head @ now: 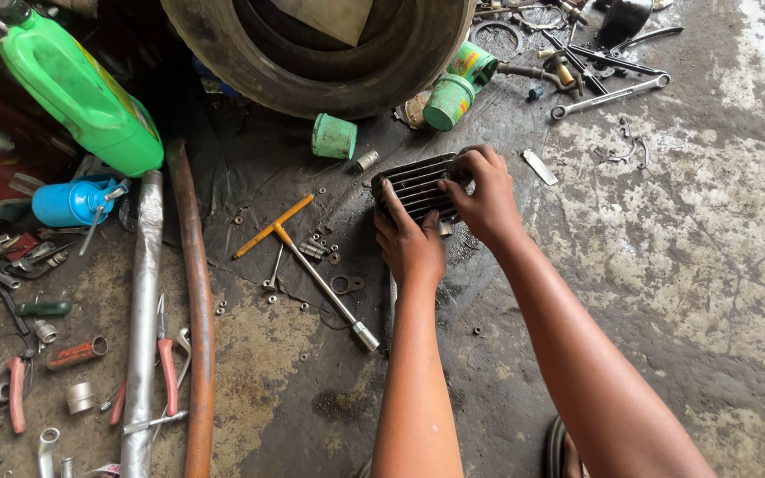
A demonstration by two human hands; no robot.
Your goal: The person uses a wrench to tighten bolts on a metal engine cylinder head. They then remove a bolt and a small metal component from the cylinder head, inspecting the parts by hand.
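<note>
On the oily floor, both hands, left hand and right hand, grasp a finned engine cylinder, its near side hidden; a T-wrench lies left, a tyre beyond.

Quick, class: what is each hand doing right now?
Left hand: fingers closed on the near side of the finned metal engine part.
Right hand: gripping the same part's right end.

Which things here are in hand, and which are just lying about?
In hand:
finned engine cylinder, gripped by left hand and right hand.

Lying about:
T-handle socket wrench
green oil jug
tyre
red-handled pliers
combination spanner
blue oil can
</note>
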